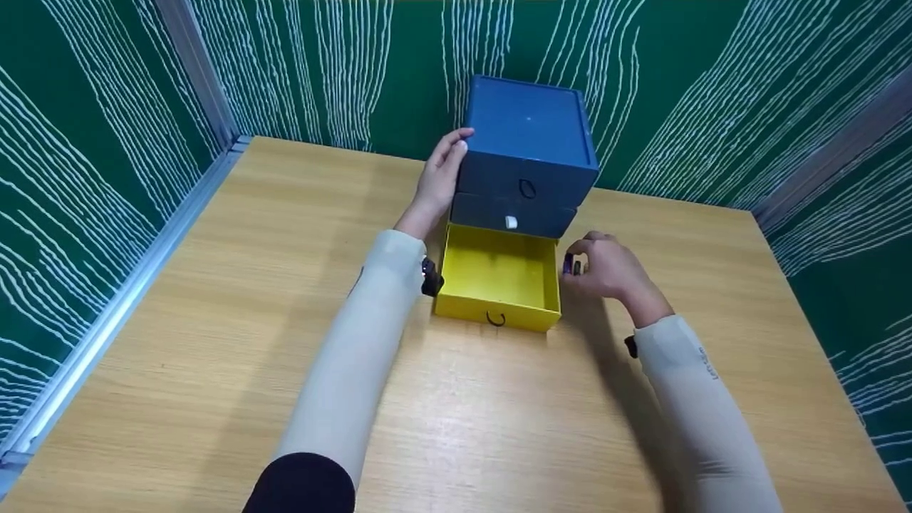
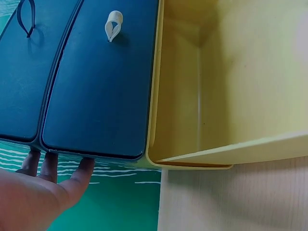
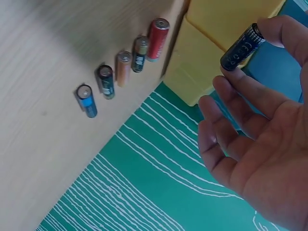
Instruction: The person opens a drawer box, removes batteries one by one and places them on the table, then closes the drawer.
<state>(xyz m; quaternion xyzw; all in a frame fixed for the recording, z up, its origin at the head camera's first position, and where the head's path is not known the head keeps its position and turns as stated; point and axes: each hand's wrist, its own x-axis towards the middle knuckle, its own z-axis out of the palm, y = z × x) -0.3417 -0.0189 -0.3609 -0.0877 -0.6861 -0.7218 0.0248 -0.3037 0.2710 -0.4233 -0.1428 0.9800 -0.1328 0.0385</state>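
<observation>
My right hand point(image 1: 605, 265) pinches a dark battery point(image 3: 243, 47) between thumb and index finger, just right of the pulled-out yellow drawer point(image 1: 499, 322). In the right wrist view its other fingers are loosely bent. Several batteries stand in a row on the table, among them a thick red one point(image 3: 158, 39), an orange one point(image 3: 123, 70) and a blue one point(image 3: 87, 101). My left hand point(image 1: 439, 178) rests with extended fingers against the left side of the blue drawer cabinet point(image 1: 531, 117). The inside of the yellow drawer shows no objects.
Above the yellow drawer are two closed dark blue drawers, one with a black loop point(image 1: 526, 189), the other with a white loop point(image 1: 511, 222). Cabinet and drawer stand on a wooden table point(image 1: 299, 299). Green walls with white lines point(image 1: 413, 78) enclose its back and sides.
</observation>
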